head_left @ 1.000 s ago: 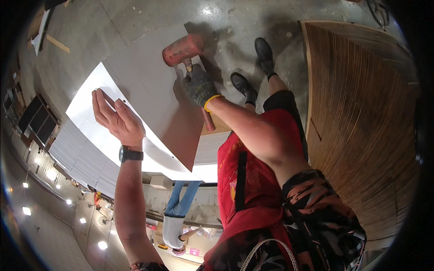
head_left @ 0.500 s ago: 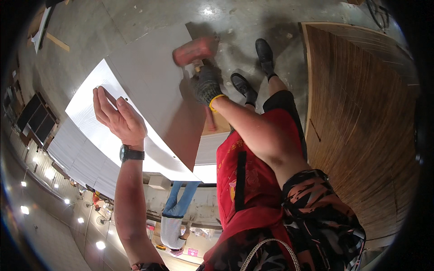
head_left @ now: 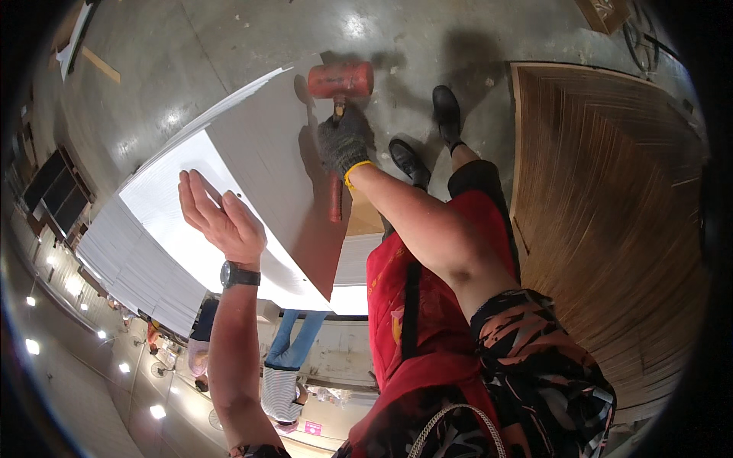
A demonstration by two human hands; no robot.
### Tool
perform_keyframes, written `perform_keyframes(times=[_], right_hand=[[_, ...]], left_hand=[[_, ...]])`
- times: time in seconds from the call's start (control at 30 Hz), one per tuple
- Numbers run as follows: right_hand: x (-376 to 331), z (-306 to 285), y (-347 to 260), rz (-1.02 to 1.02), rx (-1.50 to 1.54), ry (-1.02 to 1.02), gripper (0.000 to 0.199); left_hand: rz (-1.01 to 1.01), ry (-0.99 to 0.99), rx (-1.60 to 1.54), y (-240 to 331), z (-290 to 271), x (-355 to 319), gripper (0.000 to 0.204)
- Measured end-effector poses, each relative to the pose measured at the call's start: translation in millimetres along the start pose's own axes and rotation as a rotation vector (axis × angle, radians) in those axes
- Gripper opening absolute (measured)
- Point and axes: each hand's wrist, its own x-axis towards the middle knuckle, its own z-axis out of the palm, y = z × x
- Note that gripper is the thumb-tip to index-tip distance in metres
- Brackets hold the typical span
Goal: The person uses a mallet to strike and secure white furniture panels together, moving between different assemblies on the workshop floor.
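Note:
In a dark grey knit glove with a yellow cuff, my right hand (head_left: 345,139) is closed around the handle of a red mallet (head_left: 340,79). The mallet's head points away from me, over the grey side of a large box-like piece of panels (head_left: 252,145), apart from it as far as I can tell. My bare left hand (head_left: 221,217), with a dark watch at the wrist, has its fingers stretched out. It is at the bright white face (head_left: 164,183) of that piece; whether the palm touches it is hidden. Small dark holes run along the white face's edge.
A large dark brown wood-grain panel (head_left: 603,198) with a pale edge lies on my right. My black shoes (head_left: 447,111) stand on the concrete floor (head_left: 275,30). White stacked sheets (head_left: 141,259) are at the left. Other people (head_left: 294,351) stand beyond the piece.
The mallet, blurred and tilted before, has swung to the right and now shows sharply. My left hand and the white face appear farther right and lower. Another person has come into view at the lower left.

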Motion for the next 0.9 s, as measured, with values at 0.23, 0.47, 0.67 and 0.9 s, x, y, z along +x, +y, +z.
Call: perform_keyframes(times=[0.23,0.47,0.67,0.9], right_hand=[[21,18,21,-0.247,-0.003,0.084,0.025],[31,28,32,-0.188,-0.073,0.049,0.018],[21,9,8,0.326,0.199,-0.247,0.013],[39,0,-15,-0.323,-0.867,-0.553,0.009]], left_hand=[[-0.028,0.031,-0.033,-5,-2,1,0.053],[-0.006,0.005,-0.009,-3,-2,10,0.054],[-0.040,0.000,-0.019,-9,-7,1,0.056],[-0.079,-0.006,-0.011,-7,-4,1,0.056]])
